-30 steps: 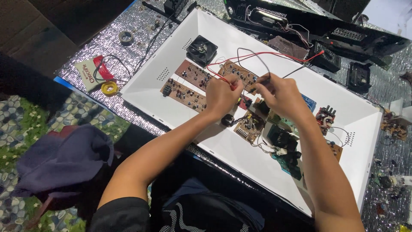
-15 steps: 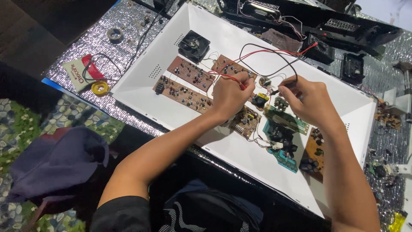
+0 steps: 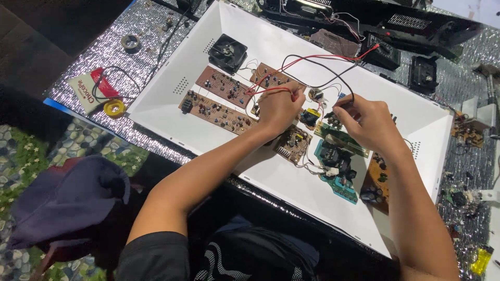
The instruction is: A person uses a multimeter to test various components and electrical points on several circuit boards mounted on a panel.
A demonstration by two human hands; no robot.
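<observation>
A wide white tray-like housing point(image 3: 172, 99) holds several brown circuit boards point(image 3: 217, 111) and green ones point(image 3: 341, 136), plus a black fan point(image 3: 227, 52). My left hand point(image 3: 278, 109) is closed over red wires point(image 3: 271, 89) above the boards. My right hand point(image 3: 364, 122) pinches the end of a black wire point(image 3: 333, 78) over the green boards. A red wire point(image 3: 333, 56) and the black wire arch from the hands toward the black equipment at the back.
Silver foil matting point(image 3: 112, 60) covers the table. A yellow solder reel point(image 3: 114, 107), a red-and-white packet point(image 3: 86, 89) and a metal ring point(image 3: 130, 41) lie left. Black electronic units point(image 3: 422, 73) sit behind; loose parts clutter the right. A dark cloth point(image 3: 62, 203) lies lower left.
My two hands have drawn apart: the right hand moved right with the black wire, the left stays on the red wires. The camera view shifted slightly.
</observation>
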